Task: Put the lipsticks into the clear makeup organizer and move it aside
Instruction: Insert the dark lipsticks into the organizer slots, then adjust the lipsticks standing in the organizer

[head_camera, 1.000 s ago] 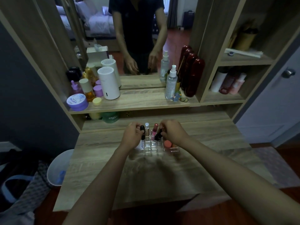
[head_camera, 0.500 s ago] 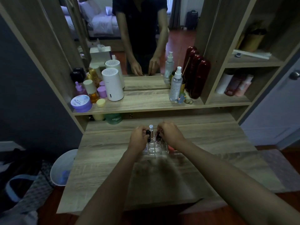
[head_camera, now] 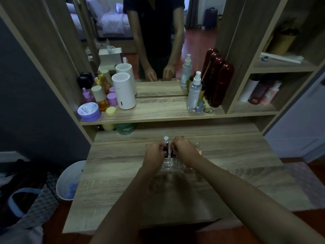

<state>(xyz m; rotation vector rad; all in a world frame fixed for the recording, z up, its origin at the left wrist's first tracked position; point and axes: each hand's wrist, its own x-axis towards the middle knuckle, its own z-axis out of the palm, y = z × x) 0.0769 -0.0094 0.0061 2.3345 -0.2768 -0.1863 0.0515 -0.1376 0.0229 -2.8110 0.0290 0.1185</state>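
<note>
The wooden vanity desk [head_camera: 175, 191] fills the middle of the room's view, and the clear makeup organizer [head_camera: 173, 163] sits on it toward the back, just in front of the low ledge under the shelf. Both hands close in on the organizer from either side: the left hand [head_camera: 153, 153] curls against its left flank and the right hand [head_camera: 185, 150] wraps over its right flank, fingers bent round the upper edge. Whether each hand grips the acrylic wall itself or pinches a dark lipstick [head_camera: 165, 149] standing in a slot, I cannot tell, since the knuckles hide the contact. A silver-capped tube [head_camera: 166, 139] rises in the organizer between the hands, and something pinkish [head_camera: 200, 152] shows just right of the right hand, too blurred to name. To my eye the lipsticks are loaded and the shift aside comes next. Done well, that means holding low on both walls, pressing evenly, and keeping the organizer level and sliding rather than lifting, because the tall tubes look ready to topple.
</note>
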